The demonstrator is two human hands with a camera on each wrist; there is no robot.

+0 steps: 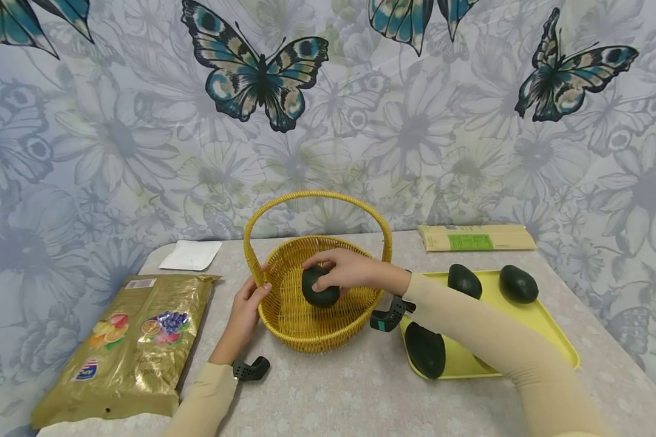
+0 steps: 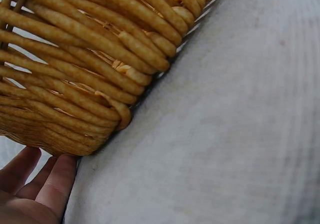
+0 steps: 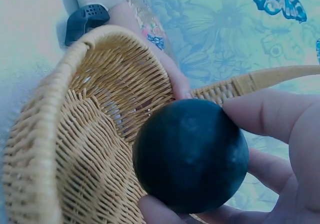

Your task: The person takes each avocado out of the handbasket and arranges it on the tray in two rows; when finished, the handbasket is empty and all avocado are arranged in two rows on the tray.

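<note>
A dark green avocado (image 1: pixel 321 287) is held by my right hand (image 1: pixel 345 270) over the inside of the yellow wicker basket (image 1: pixel 311 347). The right wrist view shows the thumb and fingers around the avocado (image 3: pixel 192 156), with the woven wall behind it. My left hand (image 1: pixel 247 306) grips the basket's left side at the foot of the tall handle (image 1: pixel 317 194), thumb over the rim. From the left wrist, its fingertips (image 2: pixel 57 181) touch the outer weave low down. More avocados (image 1: pixel 518 284) lie on the yellow tray (image 1: pixel 546 331), partly covered by the right forearm.
A gold candy bag (image 1: pixel 133 352) lies on the table to the left, with a white packet (image 1: pixel 190 255) behind it. At the back right lies a flat tan package (image 1: pixel 477 238) with a green label. The patterned wall (image 1: pixel 328 158) stands just behind the table.
</note>
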